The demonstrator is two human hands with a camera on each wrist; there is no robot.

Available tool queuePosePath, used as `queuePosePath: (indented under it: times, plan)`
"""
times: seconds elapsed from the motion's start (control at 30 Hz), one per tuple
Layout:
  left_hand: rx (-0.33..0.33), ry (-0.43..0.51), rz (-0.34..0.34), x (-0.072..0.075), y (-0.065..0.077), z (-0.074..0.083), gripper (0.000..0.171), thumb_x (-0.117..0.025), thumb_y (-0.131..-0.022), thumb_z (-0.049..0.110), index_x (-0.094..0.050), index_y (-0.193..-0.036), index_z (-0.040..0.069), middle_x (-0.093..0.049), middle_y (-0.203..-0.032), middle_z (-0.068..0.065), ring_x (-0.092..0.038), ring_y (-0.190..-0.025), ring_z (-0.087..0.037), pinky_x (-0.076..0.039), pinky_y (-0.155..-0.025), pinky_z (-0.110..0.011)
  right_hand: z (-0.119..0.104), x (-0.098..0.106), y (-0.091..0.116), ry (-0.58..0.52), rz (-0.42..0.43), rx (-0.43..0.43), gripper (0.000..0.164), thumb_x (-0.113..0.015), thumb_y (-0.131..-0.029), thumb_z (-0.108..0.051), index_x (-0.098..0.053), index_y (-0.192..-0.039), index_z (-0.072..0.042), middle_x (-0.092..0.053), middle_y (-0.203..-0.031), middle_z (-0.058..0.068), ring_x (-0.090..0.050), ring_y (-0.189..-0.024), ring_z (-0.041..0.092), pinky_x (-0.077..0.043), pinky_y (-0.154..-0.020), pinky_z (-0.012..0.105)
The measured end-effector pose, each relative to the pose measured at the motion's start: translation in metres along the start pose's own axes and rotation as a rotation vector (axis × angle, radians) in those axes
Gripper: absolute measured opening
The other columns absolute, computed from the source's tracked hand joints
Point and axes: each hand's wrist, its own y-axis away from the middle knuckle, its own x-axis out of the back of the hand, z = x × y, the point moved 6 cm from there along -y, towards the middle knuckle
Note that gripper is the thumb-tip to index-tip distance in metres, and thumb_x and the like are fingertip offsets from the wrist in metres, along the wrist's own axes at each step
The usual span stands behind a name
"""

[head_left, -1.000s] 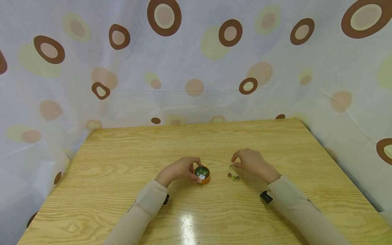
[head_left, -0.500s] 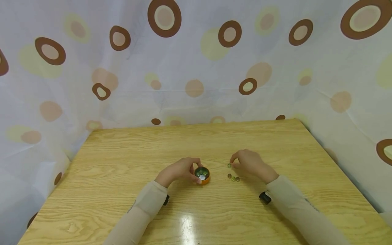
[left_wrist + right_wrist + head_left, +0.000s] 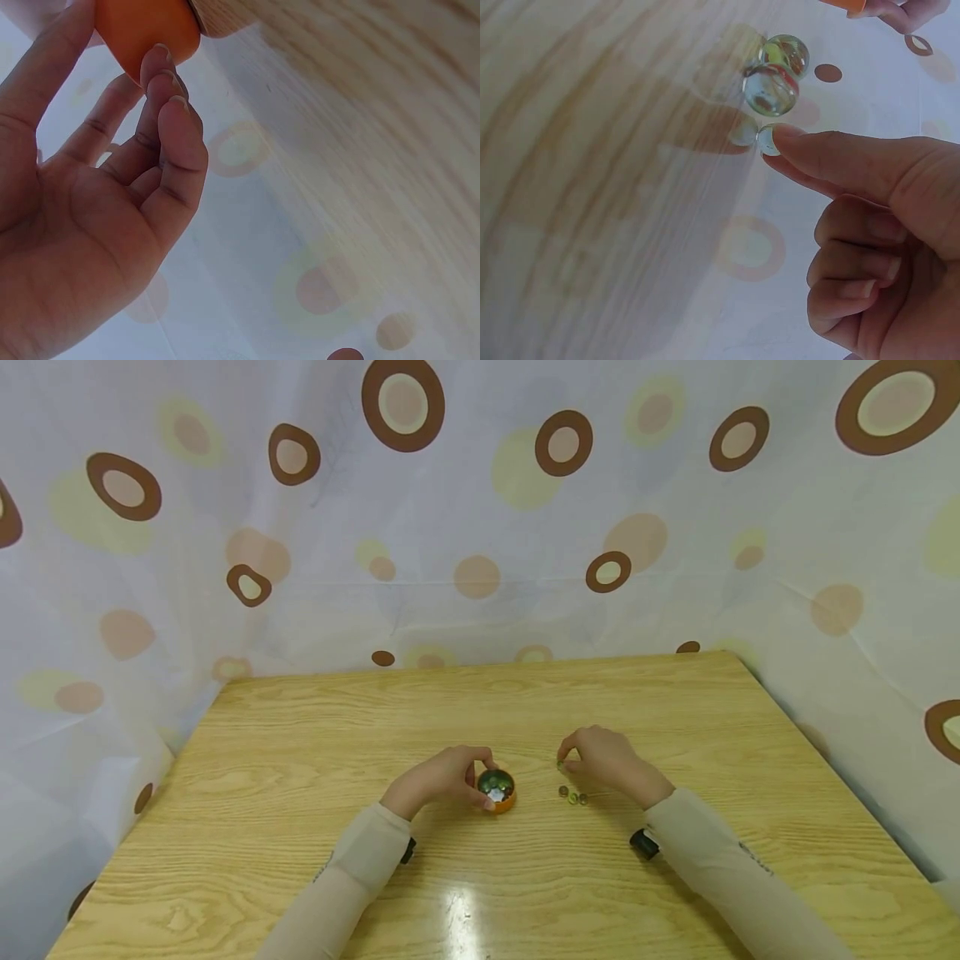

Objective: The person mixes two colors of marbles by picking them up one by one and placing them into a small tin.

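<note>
A small orange bowl stands on the table, its inside dark green and shiny; whether the spots in it are marbles or reflections is hard to tell. My left hand grips its rim from the left, thumb at the near side and forefinger at the far side. To the right, my right hand pinches a clear glass marble between thumb and forefinger, low at the table surface. The other right fingers are curled in. Nearer to me lie a brownish marble, a yellow-green marble and another dark marble.
All this stands on a wooden table with a bright light reflection near its front. Behind and at both sides hangs a white curtain with brown and yellow circles. Dark wrist devices sit under both sleeves.
My right hand has moved slightly left along with the marble at its fingertips, which it now pinches. My left hand and the bowl have stayed in place.
</note>
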Motion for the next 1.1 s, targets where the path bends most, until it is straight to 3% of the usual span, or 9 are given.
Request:
queuePosePath:
  times: [0.37,0.5,0.63,1.1]
  plan:
    - [0.0,-0.018,-0.012,0.001,0.0,0.001,0.044,-0.075,-0.069,0.029,-0.054,-0.105,0.014,-0.053,-0.067,-0.001,-0.046,-0.058,-0.013,-0.038,-0.053,-0.024,-0.005,0.003,0.001,-0.01,0.037,-0.01,0.019,-0.063,-0.082,-0.026,-0.067,-0.097,-0.015,-0.065,-0.092,0.006,-0.044,-0.047,0.008,-0.033,-0.041,0.025]
    - [-0.002,-0.02,-0.015,0.001,0.0,0.003,0.043,-0.075,-0.069,0.029,-0.055,-0.104,0.013,-0.053,-0.067,-0.001,-0.046,-0.058,-0.013,-0.038,-0.053,-0.024,-0.016,0.005,0.001,-0.001,0.056,0.018,0.019,-0.063,-0.082,-0.027,-0.067,-0.097,-0.017,-0.062,-0.07,-0.001,-0.038,-0.042,0.007,-0.028,-0.039,0.023]
    - [-0.003,-0.013,-0.016,0.001,0.0,0.003,0.043,-0.075,-0.069,0.028,-0.055,-0.103,0.012,-0.053,-0.067,-0.002,-0.046,-0.058,-0.013,-0.038,-0.052,-0.024,-0.032,0.008,0.002,-0.025,0.068,0.062,0.019,-0.062,-0.083,-0.027,-0.067,-0.098,-0.017,-0.045,-0.049,-0.006,-0.033,-0.04,0.008,-0.023,-0.038,0.022]
    - [0.01,-0.007,-0.028,0.001,0.001,0.003,0.042,-0.075,-0.07,0.029,-0.055,-0.104,0.014,-0.054,-0.068,-0.002,-0.048,-0.058,-0.013,-0.04,-0.053,-0.025,-0.078,0.002,0.0,-0.021,0.085,0.204,0.02,-0.065,-0.081,-0.027,-0.068,-0.098,-0.017,-0.043,-0.047,-0.011,-0.028,-0.041,0.003,-0.021,-0.038,0.019]
